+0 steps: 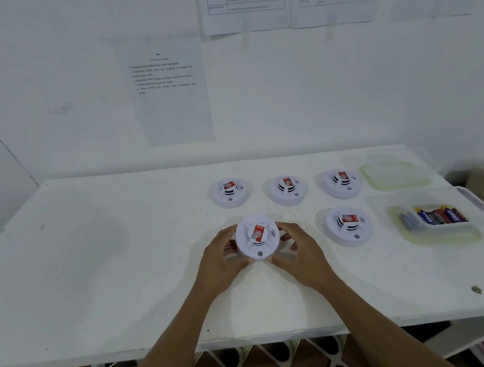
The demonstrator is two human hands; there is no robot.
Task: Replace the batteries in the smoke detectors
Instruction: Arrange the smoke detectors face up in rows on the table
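Observation:
Several round white smoke detectors with red labels lie on the white table (125, 268). The nearest smoke detector (257, 238) sits in the front row, face up. My left hand (223, 259) grips its left rim and my right hand (299, 251) grips its right rim, fingers curled round the edge. A second detector (347, 226) lies to its right. Three more stand in the back row: left (229, 192), middle (287, 189), right (341, 182). A clear container (433, 218) at the right holds several batteries (442, 215).
A clear plastic lid (393, 174) lies behind the battery container at the back right. Printed sheets (166, 87) are taped to the wall behind the table. The table's front edge runs just below my forearms, with cables and a patterned floor beneath.

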